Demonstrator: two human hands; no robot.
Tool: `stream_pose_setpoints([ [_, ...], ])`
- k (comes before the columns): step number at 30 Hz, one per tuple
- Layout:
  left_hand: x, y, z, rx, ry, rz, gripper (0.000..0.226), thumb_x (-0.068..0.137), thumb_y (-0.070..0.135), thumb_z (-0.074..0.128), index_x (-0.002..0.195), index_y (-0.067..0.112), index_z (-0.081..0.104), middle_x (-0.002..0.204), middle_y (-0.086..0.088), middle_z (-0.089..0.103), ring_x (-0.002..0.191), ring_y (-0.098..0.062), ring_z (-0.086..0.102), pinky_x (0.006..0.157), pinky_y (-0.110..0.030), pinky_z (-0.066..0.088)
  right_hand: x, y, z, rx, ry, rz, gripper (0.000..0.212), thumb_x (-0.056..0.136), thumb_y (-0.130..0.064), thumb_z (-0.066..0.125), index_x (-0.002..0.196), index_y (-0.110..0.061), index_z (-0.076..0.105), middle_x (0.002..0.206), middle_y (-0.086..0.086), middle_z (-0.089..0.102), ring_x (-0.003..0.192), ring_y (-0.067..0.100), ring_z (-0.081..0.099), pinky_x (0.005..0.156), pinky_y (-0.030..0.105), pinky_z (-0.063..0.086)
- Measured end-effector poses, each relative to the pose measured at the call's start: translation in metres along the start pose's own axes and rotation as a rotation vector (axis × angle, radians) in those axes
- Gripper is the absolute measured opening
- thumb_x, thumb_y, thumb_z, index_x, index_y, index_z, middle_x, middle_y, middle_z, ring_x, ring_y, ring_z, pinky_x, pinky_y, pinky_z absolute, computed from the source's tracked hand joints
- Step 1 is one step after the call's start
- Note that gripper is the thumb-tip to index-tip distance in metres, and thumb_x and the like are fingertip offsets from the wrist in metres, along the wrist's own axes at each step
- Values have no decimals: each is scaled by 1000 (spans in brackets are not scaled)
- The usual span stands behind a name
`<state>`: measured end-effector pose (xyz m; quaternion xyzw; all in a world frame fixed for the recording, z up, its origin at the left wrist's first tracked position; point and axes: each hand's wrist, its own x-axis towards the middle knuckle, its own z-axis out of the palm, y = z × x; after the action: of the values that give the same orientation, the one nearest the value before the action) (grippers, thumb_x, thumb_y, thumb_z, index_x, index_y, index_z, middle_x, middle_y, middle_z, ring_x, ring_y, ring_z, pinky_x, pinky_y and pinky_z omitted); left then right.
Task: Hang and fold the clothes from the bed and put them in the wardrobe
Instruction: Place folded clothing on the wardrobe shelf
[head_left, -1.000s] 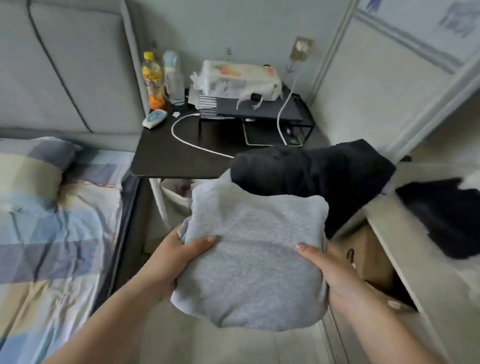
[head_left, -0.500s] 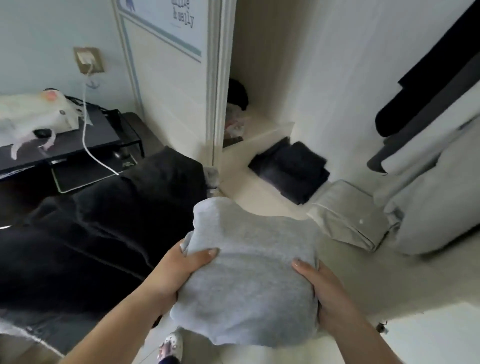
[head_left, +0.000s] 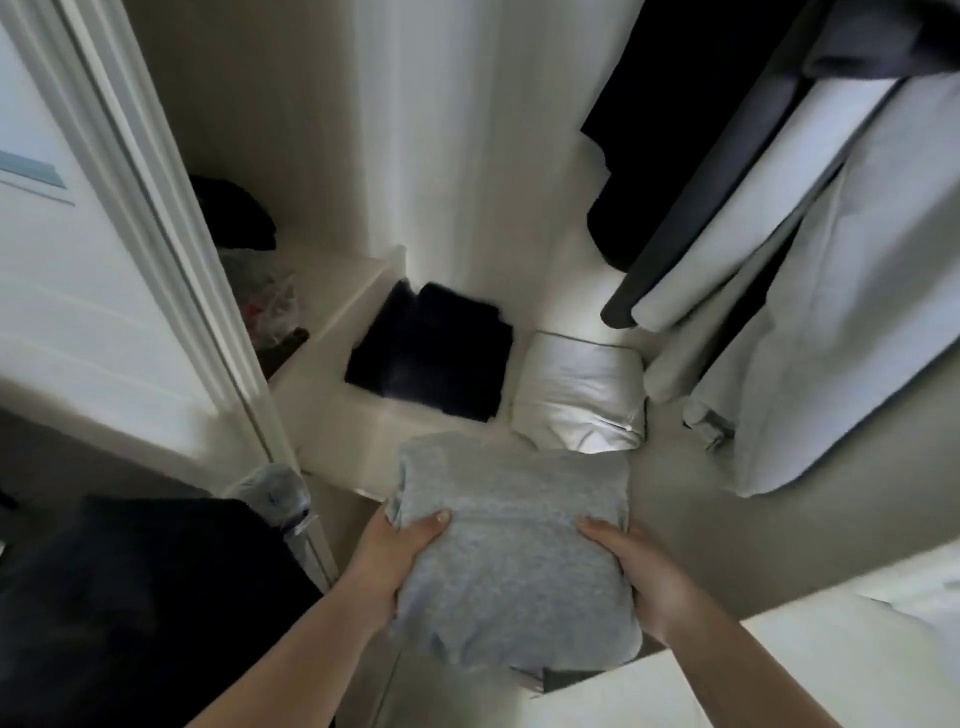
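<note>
Holding the folded grey top (head_left: 514, 561) over the near edge of the wardrobe shelf (head_left: 675, 499), we grip it from both sides, left hand (head_left: 400, 561) and right hand (head_left: 649, 582), thumbs on top. Released unevenly, the fold could slump open, or land crooked against the black pile (head_left: 431, 358) beyond.

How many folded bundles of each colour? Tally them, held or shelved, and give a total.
Grey bundle, held: 1
Black bundle, shelved: 1
White bundle, shelved: 1
Total: 3
</note>
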<state>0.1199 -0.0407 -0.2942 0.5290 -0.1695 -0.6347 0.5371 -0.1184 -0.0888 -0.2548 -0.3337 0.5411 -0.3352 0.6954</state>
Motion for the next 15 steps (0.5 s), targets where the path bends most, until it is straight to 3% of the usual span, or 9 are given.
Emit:
stream_pose_setpoints([
  [2,20,5,-3,37,12,-31,49,70,15,85,113,14,63,96,-10,75,86,-30,72,70,-42,59,12,-1,3,32,6,14,32,85,-7,62,117,-1,61,105,22,70,96,36,68,73,36,57],
  [5,47,18,-9,105,-6,-69,71,55,30,90,119,17,61,102,-12,73,92,-33,71,82,-52,56,33,-1,7,65,29,65,34,85,-8,61,117,2,61,106,26,68,98,40,66,80,39,55],
  [8,76,34,-16,143,-15,-109,59,66,26,87,118,18,60,103,-14,72,92,-35,70,83,-55,55,61,-3,15,100,27,128,38,83,-13,63,118,1,61,107,27,67,98,40,66,85,42,52],
  [12,117,60,-23,174,31,-152,35,79,18,77,110,14,61,95,-13,73,86,-31,70,72,-39,57,109,-18,35,136,3,153,29,86,-13,60,112,-2,62,96,24,70,81,36,70,65,38,56],
  [15,161,87,-30,208,47,-212,45,77,23,78,118,10,62,100,-16,73,91,-34,70,83,-47,56,157,-41,53,127,4,150,24,87,-13,61,109,-5,63,87,20,72,71,32,71,55,36,56],
])
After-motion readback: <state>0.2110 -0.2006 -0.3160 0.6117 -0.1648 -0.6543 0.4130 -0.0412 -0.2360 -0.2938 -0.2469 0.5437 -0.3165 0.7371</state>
